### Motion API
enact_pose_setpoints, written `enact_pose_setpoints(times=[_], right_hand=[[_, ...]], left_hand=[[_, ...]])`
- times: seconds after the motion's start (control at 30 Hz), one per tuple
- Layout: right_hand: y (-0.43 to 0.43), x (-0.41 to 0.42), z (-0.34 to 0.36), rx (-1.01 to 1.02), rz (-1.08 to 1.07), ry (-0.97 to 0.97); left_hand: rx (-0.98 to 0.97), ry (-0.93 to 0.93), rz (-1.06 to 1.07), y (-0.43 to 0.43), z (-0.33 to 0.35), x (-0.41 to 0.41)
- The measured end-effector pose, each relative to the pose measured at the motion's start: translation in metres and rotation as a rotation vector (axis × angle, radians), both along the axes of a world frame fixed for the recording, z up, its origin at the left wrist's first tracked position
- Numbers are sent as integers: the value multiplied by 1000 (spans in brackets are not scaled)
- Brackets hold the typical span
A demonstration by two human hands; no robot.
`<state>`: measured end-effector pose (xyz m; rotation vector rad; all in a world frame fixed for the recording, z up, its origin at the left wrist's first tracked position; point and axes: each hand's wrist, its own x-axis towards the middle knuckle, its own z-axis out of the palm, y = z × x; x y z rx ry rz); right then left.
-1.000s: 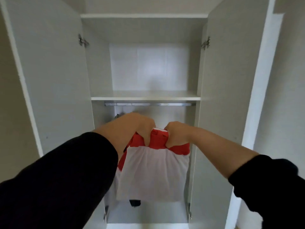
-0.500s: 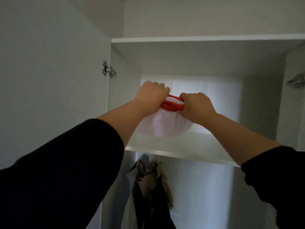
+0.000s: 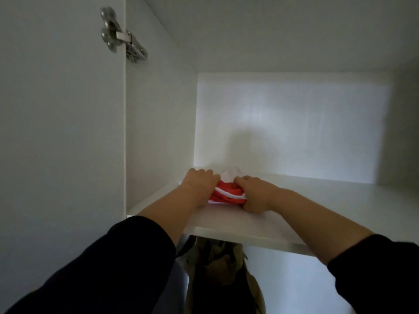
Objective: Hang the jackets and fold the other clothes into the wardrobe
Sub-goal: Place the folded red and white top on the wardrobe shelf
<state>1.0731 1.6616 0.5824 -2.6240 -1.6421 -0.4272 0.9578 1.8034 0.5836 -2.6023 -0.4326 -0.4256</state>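
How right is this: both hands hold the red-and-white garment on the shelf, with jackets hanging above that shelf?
One slip: the jackets hang below the shelf, not above it, as the head view shows. The rest stands: the left hand and right hand hold the garment on the shelf.

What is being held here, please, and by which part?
A folded red-and-white garment on the shelf: the left grip holds its left end, the right grip its right end.

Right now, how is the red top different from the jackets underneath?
The top is bright red and white; the jackets are tan and dark. The top lies folded on the shelf; the jackets hang below it. The left hand and right hand hold the top, not the jackets. Both are in the wardrobe.
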Motion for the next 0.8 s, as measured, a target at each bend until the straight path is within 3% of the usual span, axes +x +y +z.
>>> enact_pose_setpoints(times=[0.13, 0.33, 0.53, 0.8], right_hand=[[51, 39, -4, -56, 22, 25], [118, 80, -16, -33, 30, -80], [164, 104, -25, 72, -52, -165], [173, 130, -23, 98, 6, -87]], left_hand=[[-197, -5, 106, 42, -8, 38], [-295, -61, 166, 105, -8, 83], [-91, 8, 310, 155, -27, 116], [-74, -44, 248, 170, -34, 116]])
